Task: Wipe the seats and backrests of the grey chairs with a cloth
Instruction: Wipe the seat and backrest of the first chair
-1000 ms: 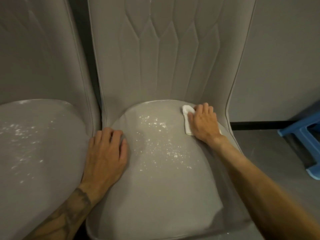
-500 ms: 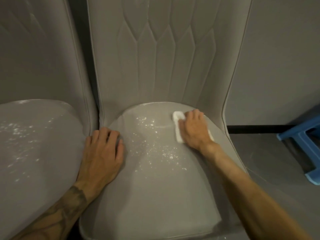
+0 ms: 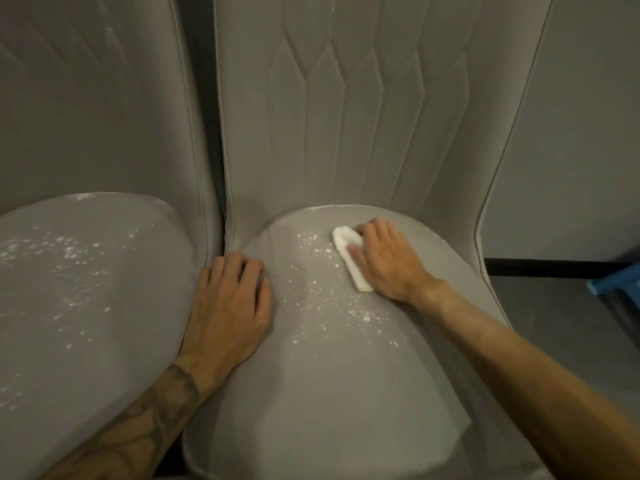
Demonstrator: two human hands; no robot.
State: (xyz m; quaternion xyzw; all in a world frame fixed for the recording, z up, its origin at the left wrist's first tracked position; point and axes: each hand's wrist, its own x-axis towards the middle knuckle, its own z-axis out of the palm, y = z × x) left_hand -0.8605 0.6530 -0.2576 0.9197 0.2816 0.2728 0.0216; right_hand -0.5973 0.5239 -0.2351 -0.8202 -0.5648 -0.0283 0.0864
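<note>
Nearest the camera, two bare forearms are reaching forward over the seat [image 3: 339, 393] of the right grey chair; the left forearm [image 3: 138, 420] is carrying a dark tattoo. The near half of this seat is looking plain grey. Farther on, the left hand [image 3: 230, 308] is lying flat and released on the seat's left edge, fingers spread, holding nothing, just beside the gap to the left chair. Between the two hands, white specks [image 3: 322, 292] are lying scattered across the middle of the seat. Beyond them, toward the far right part of the seat, the right hand [image 3: 388, 259] is pressing a folded white cloth [image 3: 348, 252] flat against the seat, with fingers on top of it; the cloth's left edge and near corner are sticking out from under the hand. To the left, the seat of the left chair [image 3: 86, 289] is also showing white specks across its surface. Farther back, the stitched backrest [image 3: 363, 109] of the right chair is standing upright behind the cloth, with the left chair's backrest [image 3: 97, 98] beside it. At the far right, part of a blue object [image 3: 613, 282] is sitting on the floor by the wall [image 3: 581, 150].
</note>
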